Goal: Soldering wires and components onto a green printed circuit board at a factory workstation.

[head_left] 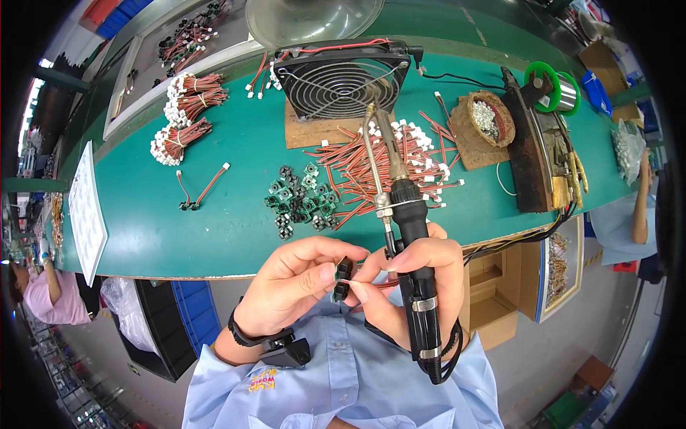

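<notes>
Between the thumb and fingers of my left hand (282, 286) is a small green circuit board with black parts (342, 277), held just in front of the bench edge. My right hand (441, 266) is closed around a black soldering iron (410, 222) with a thin metal feed tube alongside; its tip points up and away. The right thumb and forefinger also pinch a short red-and-black wire (386, 284) whose end meets the board; whether it is joined there cannot be seen. Beyond my hands lie a heap of similar boards (304, 200) and a pile of wires with white connectors (357, 168).
A black fan (343, 82) stands at the back on a wooden block (304, 131). To the right are a bowl of small pale pieces (491, 120) and a green solder spool (554, 89). Wire bundles (182, 107) and one wired board (191, 205) lie left. Other people sit at both sides.
</notes>
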